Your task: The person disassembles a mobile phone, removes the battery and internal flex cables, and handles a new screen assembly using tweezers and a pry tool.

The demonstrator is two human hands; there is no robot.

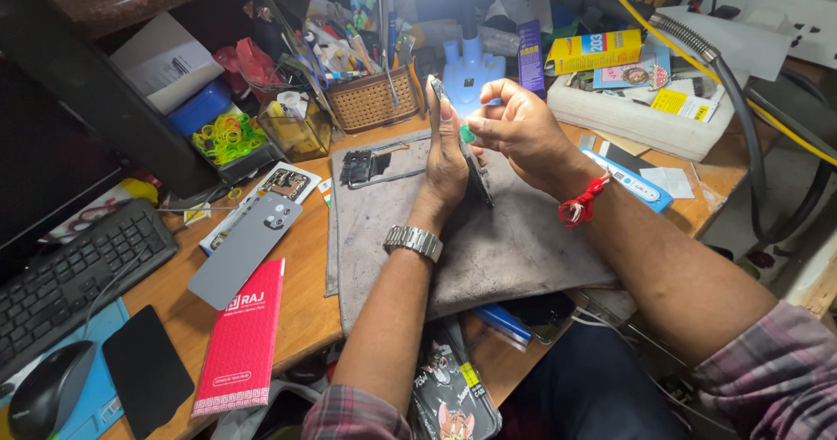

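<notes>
Smartphone (475, 174) stands on its edge above the grey mat (523, 248) in the middle of the frame, gripped by the left hand (446, 156), while the right hand (519, 130) pinches a small green pick (468, 133) at its side, so opening looks only begun.

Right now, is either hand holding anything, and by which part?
The left hand grips a dark phone on edge by its upper part. The right hand pinches a small green pick at the phone's edge.
</notes>
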